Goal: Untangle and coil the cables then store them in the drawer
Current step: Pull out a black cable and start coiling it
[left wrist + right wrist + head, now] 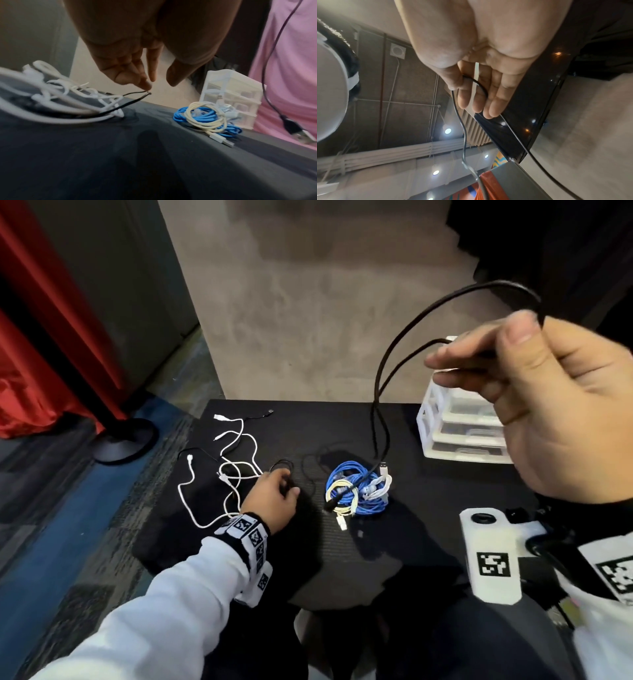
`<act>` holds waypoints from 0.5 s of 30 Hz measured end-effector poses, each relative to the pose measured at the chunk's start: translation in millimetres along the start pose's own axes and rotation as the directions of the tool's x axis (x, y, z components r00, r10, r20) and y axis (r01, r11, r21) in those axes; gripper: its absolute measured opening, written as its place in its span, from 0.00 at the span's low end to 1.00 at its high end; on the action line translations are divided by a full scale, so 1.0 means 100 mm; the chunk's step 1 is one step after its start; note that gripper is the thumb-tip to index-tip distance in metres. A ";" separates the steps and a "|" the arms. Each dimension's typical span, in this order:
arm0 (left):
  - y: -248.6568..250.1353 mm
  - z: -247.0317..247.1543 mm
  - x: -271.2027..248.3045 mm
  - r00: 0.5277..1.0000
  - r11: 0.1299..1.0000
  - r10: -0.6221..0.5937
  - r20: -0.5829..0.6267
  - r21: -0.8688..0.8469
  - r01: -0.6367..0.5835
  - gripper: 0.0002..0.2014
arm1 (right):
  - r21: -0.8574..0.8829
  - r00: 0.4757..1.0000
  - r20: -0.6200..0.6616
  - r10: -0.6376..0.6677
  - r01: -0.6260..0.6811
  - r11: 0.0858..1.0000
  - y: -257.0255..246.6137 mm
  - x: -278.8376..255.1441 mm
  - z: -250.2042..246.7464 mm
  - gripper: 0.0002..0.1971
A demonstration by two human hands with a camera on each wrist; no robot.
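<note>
My right hand (pixel 479 356) is raised above the table's right side and pinches a loop of black USB cable (pixel 394 364) between thumb and fingers (pixel 462 83). Both strands hang down, and the plug (pixel 384 468) dangles just over a coiled bundle of blue cable (pixel 359 494) with a cream cable (pixel 342 496) and a white one. My left hand (pixel 287 486) is low on the table. Its fingertips (pixel 145 84) touch a thin black cable loop (pixel 135 93), thumb apart. A tangle of white cables (pixel 236 463) lies to its left.
A white three-drawer unit (pixel 462 436) stands at the black table's (pixel 411 529) far right, its drawers shut. A stand base (pixel 126 440) and red curtain (pixel 51 344) are on the floor to the left. A concrete wall rises behind the table.
</note>
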State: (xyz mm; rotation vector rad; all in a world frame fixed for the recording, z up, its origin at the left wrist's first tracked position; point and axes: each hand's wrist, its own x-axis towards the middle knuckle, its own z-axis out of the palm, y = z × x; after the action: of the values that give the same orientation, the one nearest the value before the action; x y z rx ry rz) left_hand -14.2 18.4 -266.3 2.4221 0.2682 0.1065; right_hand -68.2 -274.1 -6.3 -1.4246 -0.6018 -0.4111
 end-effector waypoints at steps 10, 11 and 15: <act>0.86 0.01 -0.70 0.886 0.814 0.397 0.238 -0.538 -0.220 0.37 | 0.081 0.995 0.042 0.092 -0.095 0.992 0.05 -0.09 0.11 0.17; 0.90 0.02 -0.76 0.875 0.784 0.406 0.264 -0.593 -0.185 0.35 | 0.087 0.994 0.047 0.098 -0.102 0.991 0.04 -0.09 0.12 0.17; 1.08 -0.04 -0.83 0.852 0.695 0.397 0.341 -0.718 -0.036 0.32 | 0.115 0.989 0.064 0.130 -0.137 0.984 0.04 -0.12 0.14 0.17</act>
State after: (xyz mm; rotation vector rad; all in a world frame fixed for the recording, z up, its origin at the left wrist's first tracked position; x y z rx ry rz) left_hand -78.1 -77.8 -193.5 1.6278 -0.2721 -0.2477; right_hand -76.6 -261.1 -16.3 -1.3567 -0.5633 -0.2253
